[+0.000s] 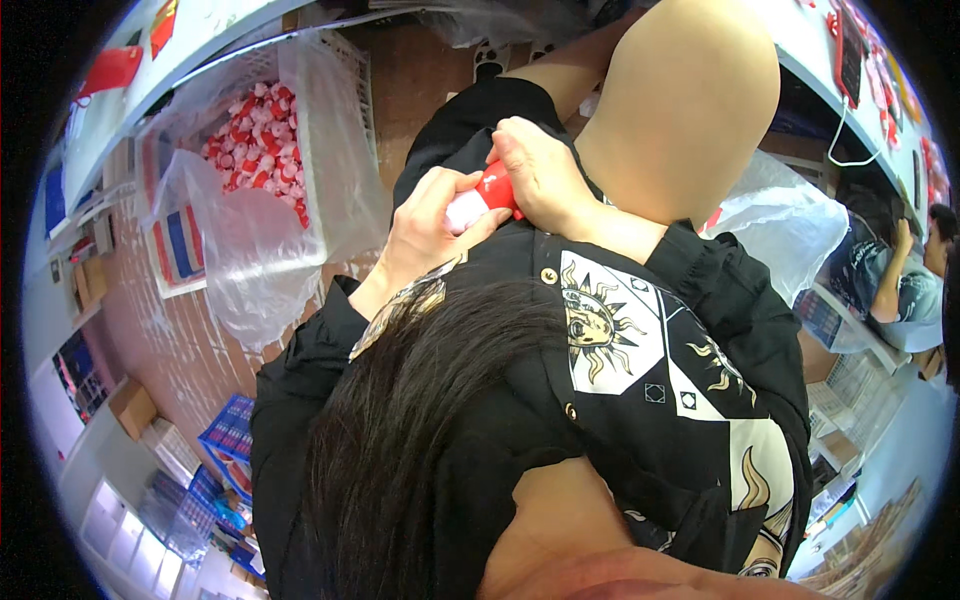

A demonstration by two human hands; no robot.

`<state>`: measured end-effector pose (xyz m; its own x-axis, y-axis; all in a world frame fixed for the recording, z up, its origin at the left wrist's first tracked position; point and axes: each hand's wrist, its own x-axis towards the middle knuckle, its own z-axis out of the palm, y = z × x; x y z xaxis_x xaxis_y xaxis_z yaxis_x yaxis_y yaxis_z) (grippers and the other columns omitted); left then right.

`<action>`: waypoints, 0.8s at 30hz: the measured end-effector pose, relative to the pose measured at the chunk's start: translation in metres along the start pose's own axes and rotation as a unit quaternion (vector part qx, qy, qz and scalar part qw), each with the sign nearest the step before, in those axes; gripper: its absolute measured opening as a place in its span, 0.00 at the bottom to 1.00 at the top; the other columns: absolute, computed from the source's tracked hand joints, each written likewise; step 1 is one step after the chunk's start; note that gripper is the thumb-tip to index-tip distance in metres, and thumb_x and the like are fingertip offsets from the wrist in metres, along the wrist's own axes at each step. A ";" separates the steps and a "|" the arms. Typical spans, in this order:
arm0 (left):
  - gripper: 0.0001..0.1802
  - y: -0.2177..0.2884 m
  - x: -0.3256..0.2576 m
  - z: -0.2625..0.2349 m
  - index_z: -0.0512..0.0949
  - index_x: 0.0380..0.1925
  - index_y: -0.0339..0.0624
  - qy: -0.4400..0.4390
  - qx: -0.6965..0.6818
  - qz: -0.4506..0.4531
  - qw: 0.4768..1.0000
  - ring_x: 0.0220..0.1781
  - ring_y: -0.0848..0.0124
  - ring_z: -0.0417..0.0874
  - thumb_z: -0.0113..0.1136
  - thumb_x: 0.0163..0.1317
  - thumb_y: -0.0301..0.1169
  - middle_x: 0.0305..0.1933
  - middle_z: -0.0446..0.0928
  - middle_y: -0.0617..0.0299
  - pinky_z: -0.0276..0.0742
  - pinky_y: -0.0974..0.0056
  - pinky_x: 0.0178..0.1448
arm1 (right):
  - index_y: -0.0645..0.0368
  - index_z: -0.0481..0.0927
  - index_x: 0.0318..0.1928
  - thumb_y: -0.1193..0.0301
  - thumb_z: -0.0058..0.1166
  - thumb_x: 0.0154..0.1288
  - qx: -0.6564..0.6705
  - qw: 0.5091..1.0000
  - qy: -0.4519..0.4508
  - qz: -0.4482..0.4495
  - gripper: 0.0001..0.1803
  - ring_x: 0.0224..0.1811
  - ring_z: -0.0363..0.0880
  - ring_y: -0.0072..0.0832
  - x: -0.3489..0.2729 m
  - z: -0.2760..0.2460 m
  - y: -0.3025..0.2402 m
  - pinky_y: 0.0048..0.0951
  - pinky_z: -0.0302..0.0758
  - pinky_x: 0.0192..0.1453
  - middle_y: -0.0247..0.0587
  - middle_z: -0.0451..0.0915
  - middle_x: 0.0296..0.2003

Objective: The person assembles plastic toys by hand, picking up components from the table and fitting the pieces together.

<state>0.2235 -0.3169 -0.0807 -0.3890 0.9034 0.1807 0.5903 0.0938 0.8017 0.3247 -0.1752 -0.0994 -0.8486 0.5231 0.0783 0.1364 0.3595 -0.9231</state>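
Both hands grip one small piece: left hand (425,225) on its white end (466,208), right hand (540,175) on its red cap (497,190). Pressing squarely along the shared axis should seat it best. A crate (345,110) of like pieces lies left.

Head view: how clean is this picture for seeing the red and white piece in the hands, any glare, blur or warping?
Head view: the small red and white piece is fairly sharp near the centre, between the left hand and right hand; its white end looks washed out; dark hair fills the lower middle; the crate edges bend toward the black fisheye rim.
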 end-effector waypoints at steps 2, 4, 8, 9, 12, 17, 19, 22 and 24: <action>0.21 -0.006 -0.002 0.004 0.75 0.36 0.34 -0.002 -0.026 -0.020 0.999 0.35 0.57 0.79 0.74 0.46 0.31 0.32 0.75 0.52 0.75 0.61 0.39 | 0.63 0.74 0.34 0.59 0.39 0.72 0.003 1.000 -0.002 0.019 0.20 0.37 0.76 0.53 0.000 0.005 0.002 0.44 0.72 0.39 0.53 0.75 0.32; 0.19 -0.010 -0.004 0.007 0.75 0.33 0.34 0.006 -0.039 -0.045 0.998 0.34 0.58 0.79 0.74 0.46 0.31 0.31 0.75 0.52 0.74 0.62 0.37 | 0.64 0.75 0.33 0.59 0.39 0.72 0.008 0.999 -0.004 0.038 0.20 0.36 0.76 0.53 0.002 0.007 0.004 0.43 0.72 0.39 0.54 0.76 0.31; 0.19 -0.009 0.002 0.007 0.74 0.31 0.34 -0.021 -0.034 -0.048 0.998 0.33 0.57 0.79 0.74 0.45 0.31 0.30 0.75 0.53 0.74 0.61 0.36 | 0.66 0.76 0.29 0.59 0.40 0.72 0.052 0.993 -0.024 0.104 0.23 0.32 0.76 0.51 0.008 0.008 0.006 0.41 0.71 0.37 0.56 0.76 0.27; 0.19 -0.005 0.005 0.006 0.73 0.30 0.34 -0.024 -0.034 -0.046 0.998 0.32 0.57 0.78 0.74 0.45 0.31 0.30 0.74 0.52 0.74 0.60 0.36 | 0.66 0.76 0.29 0.59 0.40 0.72 0.054 0.993 -0.023 0.106 0.23 0.32 0.76 0.51 0.009 0.009 0.008 0.41 0.71 0.37 0.56 0.76 0.27; 0.19 -0.003 0.008 0.004 0.73 0.30 0.34 -0.036 -0.024 -0.037 0.998 0.32 0.55 0.77 0.73 0.45 0.30 0.29 0.73 0.52 0.73 0.59 0.35 | 0.66 0.75 0.29 0.59 0.40 0.72 0.069 0.992 -0.017 0.104 0.23 0.30 0.76 0.49 0.008 0.012 0.014 0.40 0.70 0.34 0.54 0.76 0.26; 0.19 0.003 0.010 0.001 0.72 0.30 0.33 -0.054 0.011 -0.014 0.998 0.31 0.53 0.77 0.73 0.45 0.30 0.29 0.72 0.51 0.73 0.58 0.36 | 0.66 0.72 0.28 0.61 0.39 0.73 0.083 0.995 -0.012 0.062 0.21 0.25 0.73 0.31 0.004 0.009 0.013 0.30 0.69 0.33 0.45 0.74 0.22; 0.19 0.002 0.011 0.004 0.72 0.30 0.32 -0.047 0.006 0.003 0.999 0.31 0.53 0.76 0.72 0.45 0.30 0.29 0.72 0.50 0.73 0.57 0.36 | 0.66 0.72 0.28 0.62 0.39 0.73 0.089 0.995 -0.002 0.050 0.21 0.25 0.73 0.31 0.005 0.010 0.019 0.30 0.69 0.32 0.45 0.74 0.22; 0.19 -0.001 0.012 0.008 0.73 0.32 0.32 -0.045 0.005 0.008 0.999 0.32 0.54 0.77 0.73 0.45 0.30 0.29 0.72 0.51 0.74 0.58 0.37 | 0.66 0.71 0.28 0.62 0.39 0.73 0.082 0.996 0.012 0.038 0.21 0.25 0.74 0.32 0.006 0.010 0.021 0.30 0.69 0.32 0.44 0.73 0.22; 0.20 0.002 0.011 0.004 0.73 0.33 0.33 -0.036 0.029 0.026 0.999 0.32 0.55 0.77 0.73 0.45 0.30 0.30 0.72 0.51 0.74 0.58 0.38 | 0.66 0.73 0.28 0.62 0.41 0.71 0.094 0.993 -0.015 0.076 0.20 0.28 0.74 0.46 0.007 0.004 0.011 0.38 0.70 0.34 0.51 0.74 0.25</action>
<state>0.2233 -0.3055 -0.0788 -0.3057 0.9355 0.1774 0.6492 0.0685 0.7575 0.3177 -0.1708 -0.1110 -0.8405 0.5366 -0.0747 0.1677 0.1266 -0.9777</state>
